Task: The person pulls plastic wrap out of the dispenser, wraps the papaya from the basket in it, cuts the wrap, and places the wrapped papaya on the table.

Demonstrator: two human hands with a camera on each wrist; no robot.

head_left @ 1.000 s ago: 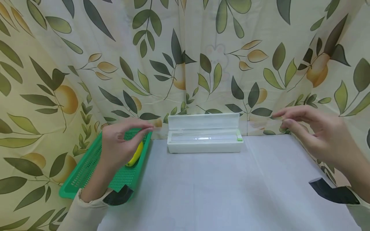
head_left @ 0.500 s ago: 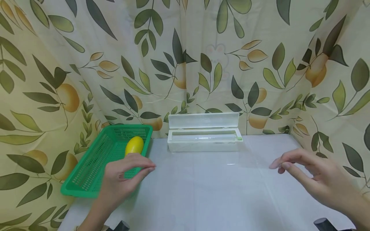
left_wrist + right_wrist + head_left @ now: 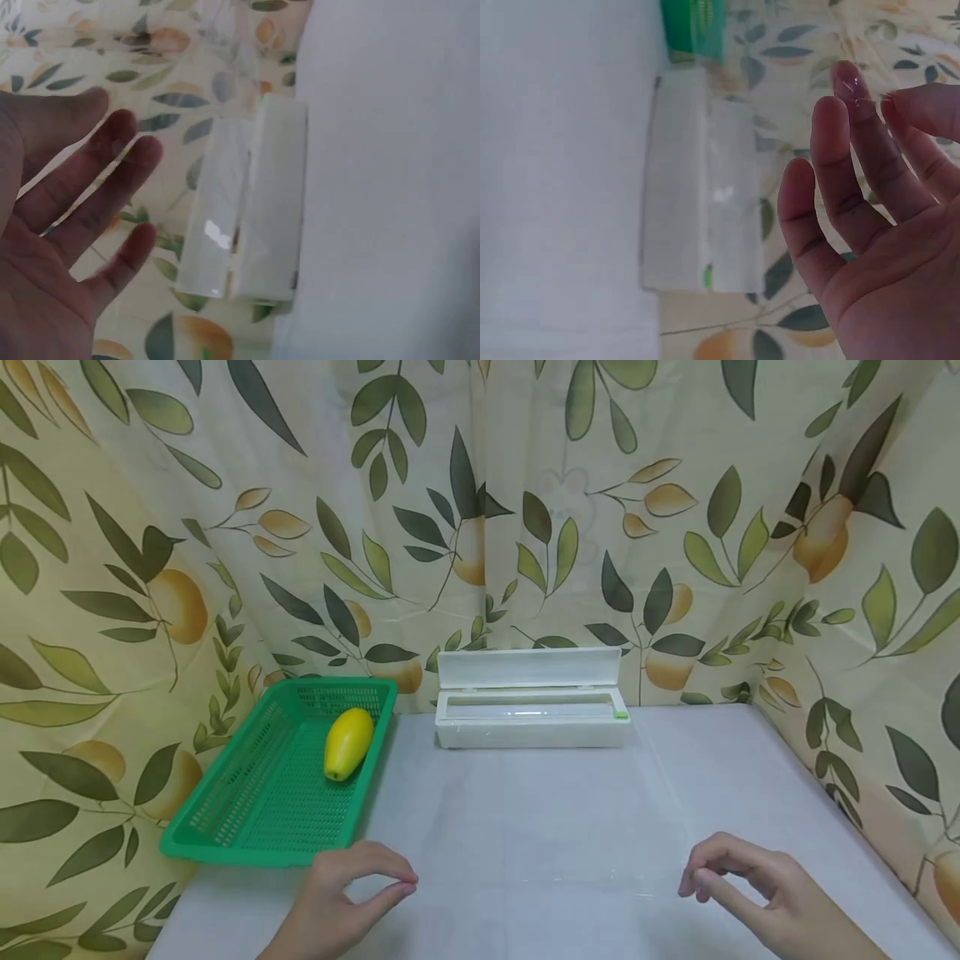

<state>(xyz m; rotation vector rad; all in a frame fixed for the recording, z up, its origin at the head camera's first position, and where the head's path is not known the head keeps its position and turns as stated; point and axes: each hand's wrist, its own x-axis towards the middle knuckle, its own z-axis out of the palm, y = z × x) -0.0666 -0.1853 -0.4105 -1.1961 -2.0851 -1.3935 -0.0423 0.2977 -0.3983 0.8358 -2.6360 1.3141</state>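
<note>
We see a sheet of clear film (image 3: 585, 860), thin and glossy, spread over the desk (image 3: 720, 752) between the two hands, its near edge showing only as faint glints. Our left hand (image 3: 341, 893) pinches it between thumb and forefinger, and our right hand (image 3: 765, 889) grips the other side likewise. Behind it sits a long white box (image 3: 532, 737), smooth and rectangular, its flat lid (image 3: 528, 668) raised and a small green tab (image 3: 621, 715) at its right end.

From the head we can look down on the roll (image 3: 532, 711) inside; the right wrist view adds crinkled, shiny film at the fingertips, and both wrist views veil the box through it.

To the left stands a perforated green basket (image 3: 217, 860) holding a smooth, oval yellow fruit (image 3: 349, 745), its front corner just behind our left hand. A leaf-printed curtain (image 3: 510, 460) closes off the back.
</note>
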